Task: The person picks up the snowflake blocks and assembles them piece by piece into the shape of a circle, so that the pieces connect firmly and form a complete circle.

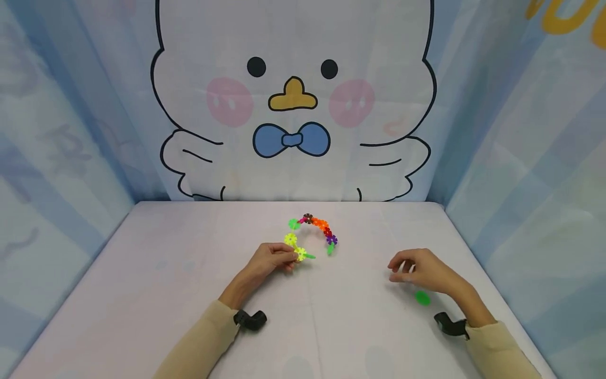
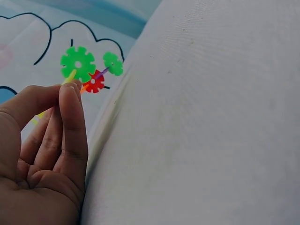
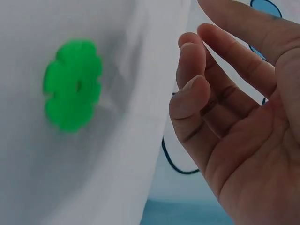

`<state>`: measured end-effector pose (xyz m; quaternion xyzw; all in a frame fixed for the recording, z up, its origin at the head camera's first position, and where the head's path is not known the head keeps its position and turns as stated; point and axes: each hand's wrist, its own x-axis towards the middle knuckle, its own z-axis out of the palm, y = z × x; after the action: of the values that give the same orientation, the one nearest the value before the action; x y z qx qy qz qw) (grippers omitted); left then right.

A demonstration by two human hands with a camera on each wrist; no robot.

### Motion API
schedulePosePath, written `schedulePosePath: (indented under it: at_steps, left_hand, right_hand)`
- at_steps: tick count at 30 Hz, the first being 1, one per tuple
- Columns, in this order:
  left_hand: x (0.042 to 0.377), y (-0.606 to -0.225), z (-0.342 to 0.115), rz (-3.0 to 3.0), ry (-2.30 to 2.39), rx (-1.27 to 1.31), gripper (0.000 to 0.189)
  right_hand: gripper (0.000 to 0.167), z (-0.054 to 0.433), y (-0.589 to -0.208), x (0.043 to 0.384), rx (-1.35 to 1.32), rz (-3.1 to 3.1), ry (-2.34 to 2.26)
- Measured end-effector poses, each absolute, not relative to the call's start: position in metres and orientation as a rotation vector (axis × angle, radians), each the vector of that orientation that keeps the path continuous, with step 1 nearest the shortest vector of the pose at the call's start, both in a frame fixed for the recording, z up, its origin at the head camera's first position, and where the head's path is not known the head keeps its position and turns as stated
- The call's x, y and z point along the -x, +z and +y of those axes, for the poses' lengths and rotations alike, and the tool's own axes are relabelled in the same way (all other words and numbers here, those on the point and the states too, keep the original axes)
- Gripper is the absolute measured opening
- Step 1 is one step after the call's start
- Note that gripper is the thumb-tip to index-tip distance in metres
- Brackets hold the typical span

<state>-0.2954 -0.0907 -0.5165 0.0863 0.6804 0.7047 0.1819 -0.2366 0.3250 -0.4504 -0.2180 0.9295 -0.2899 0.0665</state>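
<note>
My left hand (image 1: 269, 261) pinches a yellow notched disc (image 1: 300, 255) between thumb and fingertips. It belongs to a curved chain of interlocking plastic snowflake discs (image 1: 324, 226) in yellow, green, pink, brown, orange, red and purple. The chain forms a nearly round loop with a gap at the lower right, between two green ends. In the left wrist view, a large green disc (image 2: 86, 65) stands just beyond the fingertips, with a red disc (image 2: 95, 86) behind. My right hand (image 1: 428, 269) hovers at the right, fingers loosely bent and holding nothing. A loose green disc (image 1: 422, 298) lies below it.
A white cloth-covered table (image 1: 189, 295) lies beneath both hands. Behind it hangs a backdrop (image 1: 293, 173) printed with a cartoon bird, and curtains (image 1: 525, 173) close off both sides. Black wrist cameras (image 1: 251, 320) sit at both sleeve cuffs.
</note>
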Motion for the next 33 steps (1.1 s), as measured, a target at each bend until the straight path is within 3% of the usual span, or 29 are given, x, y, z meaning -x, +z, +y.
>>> schedulePosePath:
  at_steps: [12,33]
  left_hand:
    - [0.298,-0.513,-0.09,1.918,1.986,-0.254,0.023]
    - [0.296,-0.517,-0.091,1.902,1.993,-0.246,0.023]
  right_hand:
    - [0.032,0.385,-0.454,0.207,0.542,2.659,-0.813]
    - [0.03,0.38,-0.461,0.213,0.598,2.612,-0.8]
